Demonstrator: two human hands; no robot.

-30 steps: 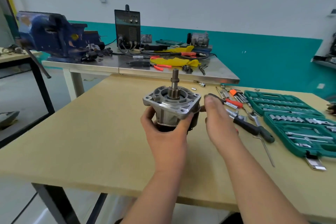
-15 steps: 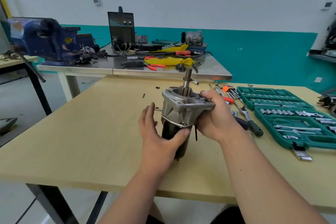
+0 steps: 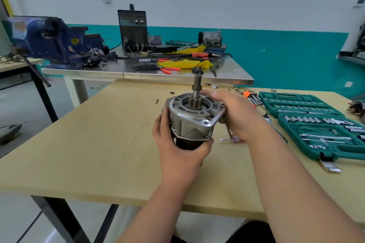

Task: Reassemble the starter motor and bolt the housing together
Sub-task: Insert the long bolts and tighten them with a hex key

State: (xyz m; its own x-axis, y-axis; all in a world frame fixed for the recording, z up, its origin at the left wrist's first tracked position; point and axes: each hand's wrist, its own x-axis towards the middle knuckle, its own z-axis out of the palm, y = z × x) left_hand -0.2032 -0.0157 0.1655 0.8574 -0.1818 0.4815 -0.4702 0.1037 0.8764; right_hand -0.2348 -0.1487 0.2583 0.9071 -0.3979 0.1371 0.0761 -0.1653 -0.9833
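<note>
The starter motor (image 3: 194,120) stands upright over the wooden table (image 3: 98,140), its silver aluminium housing on top of a black body and its geared shaft (image 3: 196,89) pointing up. My left hand (image 3: 177,144) grips the black body from the near side, thumb just under the housing flange. My right hand (image 3: 235,112) holds the right side of the housing, with fingers curled over the far rim. The lower part of the motor is hidden behind my left hand.
Two open green socket sets (image 3: 320,124) lie at the right, with hex keys (image 3: 250,96) and loose tools beside them. Small bolts (image 3: 157,101) lie behind the motor. A steel bench (image 3: 138,73) beyond holds a blue vise (image 3: 51,43), a black welder (image 3: 133,27) and yellow cloth.
My right hand moved from beside the motor onto the housing. The motor tilted, then came upright again, and my left hand stayed round the black body.
</note>
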